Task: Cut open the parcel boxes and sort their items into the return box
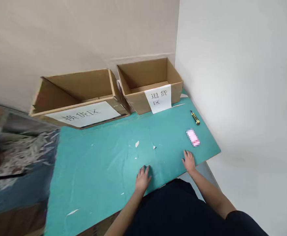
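My left hand [142, 178] lies flat on the teal table mat [96, 164] near its front edge, fingers stretched out and holding nothing. My right hand [188, 161] also rests flat on the mat, fingers apart and empty. A small pink object [193, 137] lies just beyond my right hand. Farther back is a yellow and black utility knife [195, 117]. Neither hand touches these.
Two open cardboard boxes stand at the back against the wall: a wide one [79, 98] and a smaller one [149, 85], each with a white paper label. A foil-wrapped bundle [18, 157] sits at the left. Small paper scraps [137, 144] dot the mat. A white wall closes the right side.
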`<state>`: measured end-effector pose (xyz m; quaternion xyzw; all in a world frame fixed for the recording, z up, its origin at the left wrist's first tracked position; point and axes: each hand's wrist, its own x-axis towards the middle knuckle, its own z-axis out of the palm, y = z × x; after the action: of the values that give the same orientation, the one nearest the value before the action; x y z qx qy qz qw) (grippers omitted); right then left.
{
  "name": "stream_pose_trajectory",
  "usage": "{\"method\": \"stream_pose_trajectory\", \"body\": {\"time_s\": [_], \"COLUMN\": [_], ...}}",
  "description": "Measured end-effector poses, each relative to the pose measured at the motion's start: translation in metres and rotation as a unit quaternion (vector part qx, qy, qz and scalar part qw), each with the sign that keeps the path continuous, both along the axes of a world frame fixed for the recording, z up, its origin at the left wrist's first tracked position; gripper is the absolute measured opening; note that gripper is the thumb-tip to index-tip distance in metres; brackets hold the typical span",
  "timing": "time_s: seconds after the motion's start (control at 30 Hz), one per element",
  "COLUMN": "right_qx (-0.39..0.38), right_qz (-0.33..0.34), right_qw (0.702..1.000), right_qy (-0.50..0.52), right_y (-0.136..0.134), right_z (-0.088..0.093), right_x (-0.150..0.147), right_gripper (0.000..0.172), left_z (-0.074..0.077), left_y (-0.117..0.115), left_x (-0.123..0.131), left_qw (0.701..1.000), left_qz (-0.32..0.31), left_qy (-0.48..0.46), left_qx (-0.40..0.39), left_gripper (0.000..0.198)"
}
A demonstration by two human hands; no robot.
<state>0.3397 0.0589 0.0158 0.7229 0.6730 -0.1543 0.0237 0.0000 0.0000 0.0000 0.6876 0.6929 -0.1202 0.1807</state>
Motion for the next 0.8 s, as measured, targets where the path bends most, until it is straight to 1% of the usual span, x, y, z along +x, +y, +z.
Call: {"method": "stream_pose_trajectory", "body": {"time_s": [0.2, 0.5, 0.8], "right_qx": [0.006, 0.001, 0.0], "right_qz": [-0.006, -0.012, -0.011], "right_qw": [1.0, 1.0, 1.0], "right_qy": [0.002, 0.006, 0.007], "right_y": [-0.0001, 0.0006, 0.0006], "right_z": [-0.0003, -0.0041, -0.0034], "right_x": [0.0014, 0.0031, 0.0026], "right_gripper": [0.063, 0.065, 0.065], "left_z": [-0.0014, 0.0063, 0.0054], "left_y": [-0.004, -0.0035, -0.0025], "left_x": [-0.0022, -0.0006, -0.001], "left_qw": [1.0, 1.0, 1.0], "left_qz": [0.014, 0.007, 0.011], "left_qy": [-0.004, 0.001, -0.013], "left_qx": [0.002, -0.01, -0.006], "left_gripper": [0.06, 0.058, 0.058]}}
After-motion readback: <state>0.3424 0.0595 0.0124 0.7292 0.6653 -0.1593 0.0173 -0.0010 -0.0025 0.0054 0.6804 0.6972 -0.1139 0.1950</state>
